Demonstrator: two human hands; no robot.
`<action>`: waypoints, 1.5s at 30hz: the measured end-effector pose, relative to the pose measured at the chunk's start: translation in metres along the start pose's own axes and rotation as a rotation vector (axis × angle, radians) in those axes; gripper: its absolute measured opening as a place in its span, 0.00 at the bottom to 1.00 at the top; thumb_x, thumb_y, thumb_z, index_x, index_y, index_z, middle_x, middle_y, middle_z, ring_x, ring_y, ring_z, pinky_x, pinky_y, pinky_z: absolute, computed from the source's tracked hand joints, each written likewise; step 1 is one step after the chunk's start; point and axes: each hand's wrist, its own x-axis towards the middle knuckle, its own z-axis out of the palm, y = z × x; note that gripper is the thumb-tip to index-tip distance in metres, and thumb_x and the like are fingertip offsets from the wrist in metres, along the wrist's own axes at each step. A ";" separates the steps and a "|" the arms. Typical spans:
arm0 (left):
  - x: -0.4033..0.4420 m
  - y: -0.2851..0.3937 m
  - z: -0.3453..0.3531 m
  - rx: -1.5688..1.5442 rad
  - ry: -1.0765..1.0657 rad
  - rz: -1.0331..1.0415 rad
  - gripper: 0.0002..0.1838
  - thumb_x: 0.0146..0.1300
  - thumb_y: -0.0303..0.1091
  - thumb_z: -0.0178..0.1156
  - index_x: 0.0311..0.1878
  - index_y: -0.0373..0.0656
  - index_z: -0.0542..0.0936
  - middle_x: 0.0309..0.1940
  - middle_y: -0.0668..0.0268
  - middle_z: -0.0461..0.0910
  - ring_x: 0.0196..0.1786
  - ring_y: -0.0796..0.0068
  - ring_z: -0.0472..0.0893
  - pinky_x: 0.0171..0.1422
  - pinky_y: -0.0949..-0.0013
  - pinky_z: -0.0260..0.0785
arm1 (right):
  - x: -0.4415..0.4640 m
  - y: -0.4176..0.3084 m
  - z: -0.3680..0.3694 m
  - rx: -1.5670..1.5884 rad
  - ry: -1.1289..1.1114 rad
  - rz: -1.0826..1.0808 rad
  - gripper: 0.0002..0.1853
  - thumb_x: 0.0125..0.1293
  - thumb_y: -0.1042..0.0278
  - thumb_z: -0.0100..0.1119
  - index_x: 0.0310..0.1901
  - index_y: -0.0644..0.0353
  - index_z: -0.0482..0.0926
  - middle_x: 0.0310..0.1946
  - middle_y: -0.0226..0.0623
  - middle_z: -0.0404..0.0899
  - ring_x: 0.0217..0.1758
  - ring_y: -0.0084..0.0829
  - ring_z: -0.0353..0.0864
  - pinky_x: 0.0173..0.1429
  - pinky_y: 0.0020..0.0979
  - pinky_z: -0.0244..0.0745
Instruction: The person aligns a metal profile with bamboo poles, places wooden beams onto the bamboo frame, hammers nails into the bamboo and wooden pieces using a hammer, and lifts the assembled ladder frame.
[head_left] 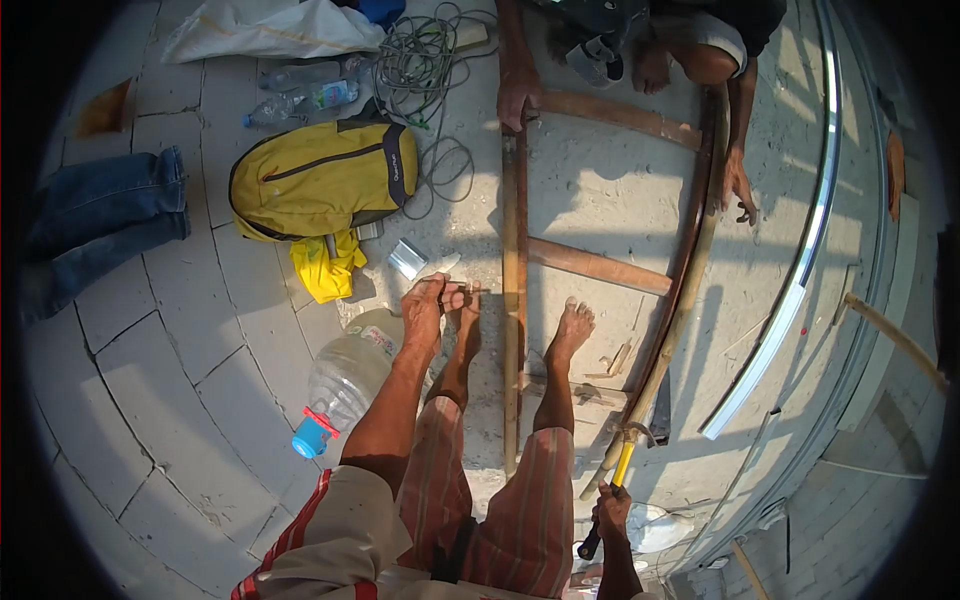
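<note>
My right hand (612,508) grips a claw hammer (624,462) by its yellow and black handle, low on the right, with the head beside the frame's lower right end. My left hand (428,305) is raised left of the frame with its fingers pinched; whatever they hold is too small to make out. Between my feet and beyond them lies a wooden frame (600,265), built of two long rails with reddish-brown crosspieces. A co-worker's hand (517,95) rests on the far end of the left rail. The other co-worker's hand (738,185) hangs by the right rail.
On the left are a yellow backpack (315,180), a yellow cloth (328,265), a large plastic bottle (345,375) and jeans (110,210). A coiled cable (425,65) and small bottles (310,97) lie farther off. A long metal strip (790,310) curves along the right.
</note>
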 end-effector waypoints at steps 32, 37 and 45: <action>0.234 -0.084 0.131 0.155 -0.021 0.578 0.10 0.69 0.35 0.57 0.42 0.37 0.80 0.29 0.71 0.79 0.33 0.83 0.75 0.40 0.75 0.68 | 0.132 -0.311 0.192 -0.556 -0.074 -0.659 0.18 0.67 0.56 0.64 0.33 0.63 0.71 0.23 0.23 0.63 0.27 0.18 0.58 0.29 0.23 0.57; 0.241 -0.080 0.128 0.174 -0.079 0.624 0.11 0.70 0.36 0.56 0.42 0.36 0.80 0.30 0.70 0.80 0.35 0.83 0.76 0.41 0.75 0.69 | 0.138 -0.341 0.218 -0.721 -0.064 -0.770 0.19 0.67 0.54 0.64 0.35 0.64 0.72 0.19 0.25 0.65 0.25 0.17 0.58 0.26 0.24 0.56; 0.232 -0.068 0.124 0.306 -0.107 0.661 0.11 0.68 0.37 0.58 0.43 0.38 0.81 0.27 0.63 0.81 0.29 0.76 0.77 0.38 0.71 0.70 | 0.136 -0.367 0.255 -0.911 -0.039 -1.038 0.19 0.69 0.55 0.62 0.40 0.65 0.72 0.18 0.34 0.71 0.21 0.23 0.66 0.27 0.30 0.67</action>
